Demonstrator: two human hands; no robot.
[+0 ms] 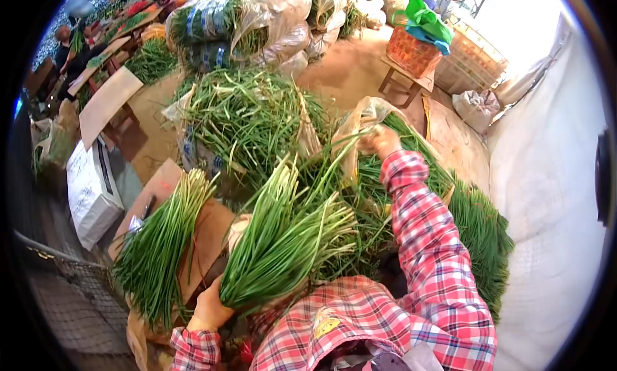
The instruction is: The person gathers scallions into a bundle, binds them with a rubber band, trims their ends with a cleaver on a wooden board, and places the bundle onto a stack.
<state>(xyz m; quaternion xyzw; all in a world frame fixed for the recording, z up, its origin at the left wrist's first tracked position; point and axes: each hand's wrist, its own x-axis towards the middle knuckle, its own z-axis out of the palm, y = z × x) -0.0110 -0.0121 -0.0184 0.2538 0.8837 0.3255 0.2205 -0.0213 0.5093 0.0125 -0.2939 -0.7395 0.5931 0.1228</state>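
My left hand (212,309) is wrapped round the leafy end of a loose bunch of chives (276,249), its pale stalk ends fanned up and to the right. Farther forward, my right hand (380,141) has its fingers closed on a few thin chive stalks (337,154), beside the crumpled edge of a plastic bag (350,123). A gathered chive bundle (164,249) lies left of my left hand on a brown board (215,226). Between and beyond my hands spreads a tangled heap of chives (247,117).
Neatly laid chives (479,239) line the right side, near a white sheet wall (546,242). A white box (93,194) stands at left. Behind are bagged bundles (283,17) and an orange basket (414,52) on a stool (402,82). Other people are at far left.
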